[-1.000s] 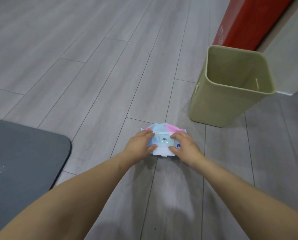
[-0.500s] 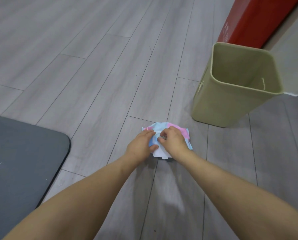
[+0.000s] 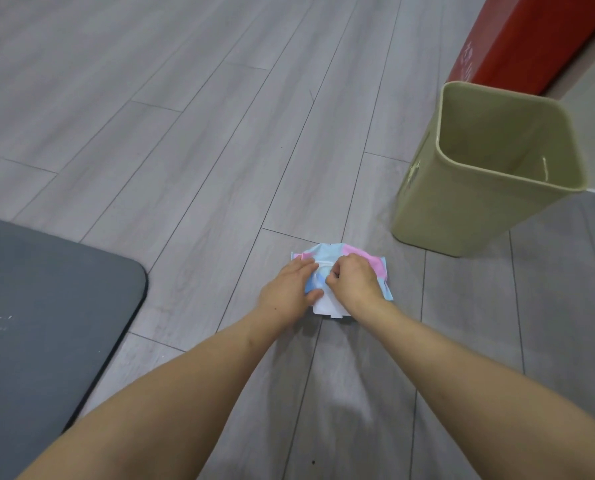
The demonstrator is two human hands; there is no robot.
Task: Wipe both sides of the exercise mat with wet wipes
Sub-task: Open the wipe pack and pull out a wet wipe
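Note:
A pink and blue pack of wet wipes (image 3: 329,252) lies on the grey plank floor, its white lid flap (image 3: 327,306) folded open toward me. My left hand (image 3: 289,289) presses flat on the pack's left side, thumb against its near edge. My right hand (image 3: 353,282) sits over the middle of the pack with fingers curled, pinching at the opening; what they pinch is hidden. The dark grey exercise mat (image 3: 46,306) lies flat at the left, one rounded corner pointing toward the pack.
An open beige waste bin (image 3: 462,209) stands right of the pack, close behind it. A red panel (image 3: 531,39) rises behind the bin at the top right. Grey plank floor (image 3: 185,133) stretches beyond.
My right hand moved from the pack's right edge to its middle and curled its fingers at the opening. The left hand stayed pressed on the pack.

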